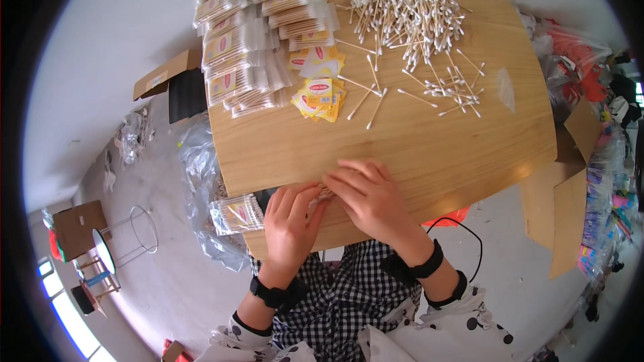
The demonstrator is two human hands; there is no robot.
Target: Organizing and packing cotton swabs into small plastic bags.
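Observation:
My left hand (pixel 290 222) is closed with bent fingers at the near edge of the table, around a small bundle of cotton swabs (pixel 327 191). Only a few tan sticks of the bundle show between my hands; the rest is hidden. From the right, my right hand (pixel 370 196) curls over the bundle's other end, its fingers slightly blurred. Just left of my left hand, a clear packet of cotton swabs (pixel 236 215) lies at the table's corner, beside a dark object (pixel 265 197) partly covered by the hand.
Stacks of filled swab packets (pixel 231 53) line the table's far left. Beside them lie yellow printed cards (pixel 320 97). A heap of loose cotton swabs (pixel 406 13) spreads at the back, with strays nearer and a clear bag (pixel 505 90) at right. Cardboard boxes (pixel 570 221) stand on the floor.

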